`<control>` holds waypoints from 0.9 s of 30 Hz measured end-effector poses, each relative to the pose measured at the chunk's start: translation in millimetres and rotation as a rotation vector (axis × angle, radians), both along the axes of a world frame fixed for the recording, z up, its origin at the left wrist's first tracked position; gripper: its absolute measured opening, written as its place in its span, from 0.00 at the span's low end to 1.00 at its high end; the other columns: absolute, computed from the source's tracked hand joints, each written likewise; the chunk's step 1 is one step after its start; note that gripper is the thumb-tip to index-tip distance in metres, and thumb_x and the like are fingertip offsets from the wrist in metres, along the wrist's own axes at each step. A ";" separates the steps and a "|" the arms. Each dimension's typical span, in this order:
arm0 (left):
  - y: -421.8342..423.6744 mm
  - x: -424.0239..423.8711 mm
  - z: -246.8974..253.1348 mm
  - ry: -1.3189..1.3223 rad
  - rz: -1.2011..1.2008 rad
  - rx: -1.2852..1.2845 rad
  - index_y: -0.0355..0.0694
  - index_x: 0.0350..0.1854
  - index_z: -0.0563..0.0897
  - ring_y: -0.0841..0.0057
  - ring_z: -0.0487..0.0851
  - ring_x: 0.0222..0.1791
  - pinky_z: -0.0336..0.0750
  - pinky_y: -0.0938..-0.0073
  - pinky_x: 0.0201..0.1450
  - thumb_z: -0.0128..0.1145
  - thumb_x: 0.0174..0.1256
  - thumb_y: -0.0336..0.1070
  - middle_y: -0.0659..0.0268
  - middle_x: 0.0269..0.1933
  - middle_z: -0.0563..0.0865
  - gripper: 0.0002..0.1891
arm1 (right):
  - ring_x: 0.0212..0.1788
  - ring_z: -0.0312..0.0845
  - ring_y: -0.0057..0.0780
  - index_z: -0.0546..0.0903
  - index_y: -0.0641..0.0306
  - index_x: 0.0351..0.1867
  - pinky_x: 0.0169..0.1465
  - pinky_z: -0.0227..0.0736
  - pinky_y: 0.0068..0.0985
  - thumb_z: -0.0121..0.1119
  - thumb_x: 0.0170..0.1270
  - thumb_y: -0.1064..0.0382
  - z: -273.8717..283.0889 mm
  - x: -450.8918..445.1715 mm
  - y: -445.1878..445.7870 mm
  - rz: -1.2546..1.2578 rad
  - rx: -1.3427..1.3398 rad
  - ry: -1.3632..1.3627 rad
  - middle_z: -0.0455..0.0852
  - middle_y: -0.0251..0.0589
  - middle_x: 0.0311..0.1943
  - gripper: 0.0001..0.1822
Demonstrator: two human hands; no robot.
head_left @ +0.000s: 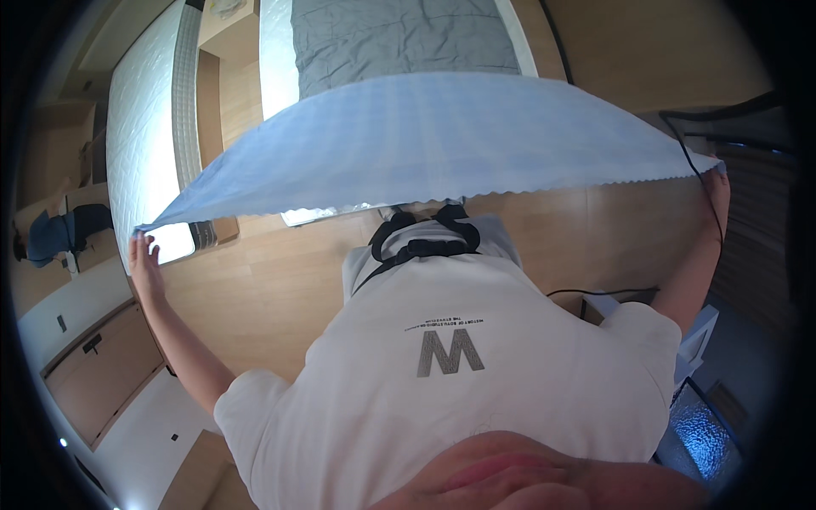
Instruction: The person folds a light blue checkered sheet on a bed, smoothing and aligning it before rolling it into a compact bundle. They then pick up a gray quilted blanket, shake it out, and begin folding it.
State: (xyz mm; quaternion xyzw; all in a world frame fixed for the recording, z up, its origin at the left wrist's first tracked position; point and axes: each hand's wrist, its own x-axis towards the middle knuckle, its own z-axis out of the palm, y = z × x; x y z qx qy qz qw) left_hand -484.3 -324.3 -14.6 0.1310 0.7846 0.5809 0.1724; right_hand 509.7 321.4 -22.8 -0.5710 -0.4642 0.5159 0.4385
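Observation:
A light blue cloth [421, 140] with a scalloped near edge stretches wide in front of my body. My left hand [145, 261] pinches one corner of it, out at the left beside a white mattress. Far to the right, my right hand [717, 182] grips the opposite corner, with a thin black cable crossing in front of the arm. Between the hands the fabric spreads out in a broad arc. It hides part of a bed with a grey cover [408, 41] beyond it.
Left of the bed stands a white quilted mattress [143, 127] on a base. Wooden flooring [274, 287] runs around my feet. A black cable [679, 137] hangs at the right. Another person [51, 236] is at the far left, near a door [102, 376].

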 end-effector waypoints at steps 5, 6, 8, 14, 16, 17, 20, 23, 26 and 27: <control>52.2 -2.4 54.9 0.077 -0.069 0.224 0.43 0.55 0.81 0.88 0.78 0.43 0.69 0.82 0.45 0.56 0.75 0.40 0.75 0.43 0.83 0.12 | 0.53 0.79 0.28 0.79 0.66 0.58 0.57 0.73 0.26 0.56 0.72 0.65 57.6 9.3 15.5 0.044 0.548 -0.614 0.83 0.40 0.52 0.16; 45.3 -28.9 58.9 0.095 -0.040 0.286 0.44 0.50 0.81 0.87 0.78 0.41 0.69 0.82 0.45 0.57 0.74 0.40 0.75 0.42 0.84 0.09 | 0.54 0.79 0.28 0.79 0.66 0.59 0.57 0.73 0.25 0.56 0.73 0.64 66.7 4.5 21.3 0.087 0.758 -1.024 0.83 0.40 0.52 0.16; 77.9 -33.5 72.7 0.133 -0.078 0.287 0.44 0.48 0.80 0.84 0.82 0.39 0.70 0.82 0.44 0.57 0.74 0.40 0.73 0.41 0.85 0.08 | 0.57 0.78 0.29 0.79 0.65 0.60 0.58 0.71 0.24 0.58 0.72 0.60 82.7 -29.9 23.9 -0.016 0.629 -0.896 0.84 0.40 0.54 0.19; 141.6 -98.3 63.6 0.151 -0.081 0.187 0.41 0.53 0.80 0.77 0.86 0.50 0.71 0.82 0.43 0.57 0.74 0.38 0.70 0.48 0.86 0.11 | 0.54 0.81 0.27 0.78 0.73 0.57 0.57 0.72 0.21 0.59 0.72 0.58 79.2 -96.1 85.5 -0.041 0.335 -0.521 0.85 0.45 0.52 0.21; 177.0 -107.0 52.8 0.122 -0.071 0.171 0.41 0.54 0.81 0.75 0.86 0.53 0.71 0.82 0.45 0.58 0.74 0.38 0.69 0.51 0.85 0.12 | 0.54 0.81 0.28 0.78 0.76 0.56 0.58 0.73 0.20 0.59 0.72 0.59 53.5 -98.5 126.4 -0.036 0.247 -0.315 0.86 0.47 0.50 0.21; 190.8 -112.0 47.6 0.113 -0.087 0.164 0.41 0.54 0.81 0.75 0.86 0.53 0.71 0.82 0.46 0.57 0.74 0.38 0.69 0.51 0.85 0.12 | 0.55 0.82 0.29 0.77 0.78 0.55 0.58 0.73 0.20 0.58 0.72 0.60 45.5 -97.5 140.7 -0.032 0.203 -0.211 0.86 0.48 0.50 0.21; 228.6 -137.3 21.2 0.078 -0.117 0.113 0.40 0.55 0.80 0.74 0.86 0.53 0.71 0.83 0.48 0.57 0.74 0.37 0.71 0.51 0.84 0.12 | 0.56 0.82 0.33 0.76 0.80 0.56 0.59 0.74 0.22 0.56 0.72 0.62 13.6 -150.7 155.7 0.002 0.180 -0.487 0.84 0.51 0.51 0.20; 265.3 -175.0 -29.8 0.043 -0.085 0.069 0.37 0.55 0.80 0.71 0.86 0.54 0.74 0.81 0.51 0.56 0.75 0.36 0.68 0.51 0.84 0.13 | 0.55 0.81 0.35 0.77 0.78 0.54 0.58 0.74 0.24 0.57 0.70 0.60 -41.7 -170.5 199.8 0.081 0.197 -0.553 0.84 0.51 0.52 0.20; 287.8 -225.4 -80.8 0.049 -0.122 0.036 0.33 0.54 0.79 0.68 0.85 0.54 0.77 0.76 0.59 0.55 0.75 0.35 0.62 0.53 0.83 0.13 | 0.53 0.81 0.36 0.80 0.75 0.52 0.57 0.71 0.26 0.62 0.67 0.55 -114.7 -180.6 267.9 0.059 0.115 -0.265 0.85 0.49 0.52 0.22; 297.3 -234.6 -94.4 0.052 -0.112 0.014 0.32 0.54 0.78 0.67 0.85 0.55 0.77 0.75 0.61 0.55 0.75 0.35 0.61 0.53 0.82 0.13 | 0.54 0.81 0.37 0.79 0.76 0.54 0.58 0.72 0.26 0.63 0.66 0.58 -131.4 -189.1 279.3 0.020 0.040 -0.145 0.84 0.50 0.53 0.23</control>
